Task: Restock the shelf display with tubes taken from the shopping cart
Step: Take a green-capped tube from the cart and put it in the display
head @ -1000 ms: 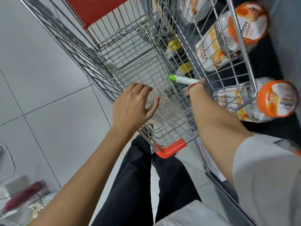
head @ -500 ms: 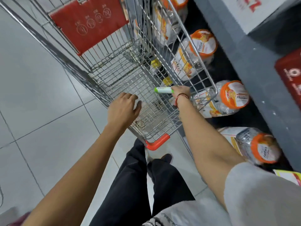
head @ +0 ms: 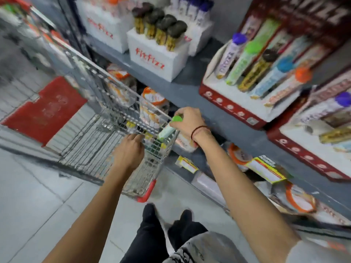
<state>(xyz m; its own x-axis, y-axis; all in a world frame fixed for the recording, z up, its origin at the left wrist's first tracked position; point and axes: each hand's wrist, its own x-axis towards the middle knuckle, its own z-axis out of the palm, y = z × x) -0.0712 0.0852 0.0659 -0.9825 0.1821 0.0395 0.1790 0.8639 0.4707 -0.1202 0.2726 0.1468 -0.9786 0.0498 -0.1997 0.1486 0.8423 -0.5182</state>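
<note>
Grey shelving (head: 191,88) fills the upper right of the frame, carrying a red display tray (head: 230,108) of coloured-cap tubes. Wire shopping cart (head: 106,130), centre left. Left hand (head: 129,150), fingers curled on the cart's rim. Right hand (head: 187,121), grip clamped on a green-capped tube (head: 167,130) above the cart's near corner.

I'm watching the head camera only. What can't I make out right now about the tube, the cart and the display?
- Green-capped tube in the right hand: label unreadable, motion blur; the fingers cover part of it.
- Shopping cart: what remains inside is smeared by blur and the wire mesh.
- Left hand: fingertips hidden behind the cart rim, grip unclear.
- Red display tray: free slots uncertain; top cut off by the frame edge.
</note>
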